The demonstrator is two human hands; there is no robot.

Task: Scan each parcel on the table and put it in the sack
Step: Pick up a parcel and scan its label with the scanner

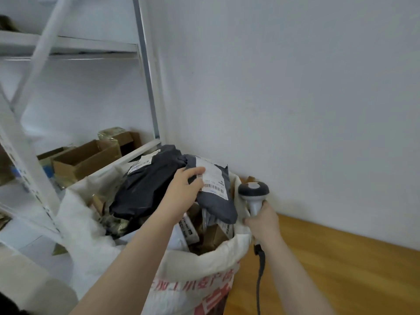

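A white woven sack (pixel 200 264) with red print stands open, heaped with parcels. On top lies a grey poly-bag parcel (pixel 218 203) with a white barcode label. My left hand (pixel 184 189) reaches over the sack and its fingers grip that parcel's upper left edge at the label. A larger black poly-bag parcel (pixel 147 185) lies to its left. My right hand (pixel 261 221) grips the handle of a grey-and-white barcode scanner (pixel 253 192), held upright at the sack's right rim, with its black cable hanging down.
A wooden table (pixel 341 269) runs along the white wall at lower right. A white metal shelf rack (pixel 145 64) stands to the left, with open cardboard boxes (pixel 86 160) on its lower shelf behind the sack.
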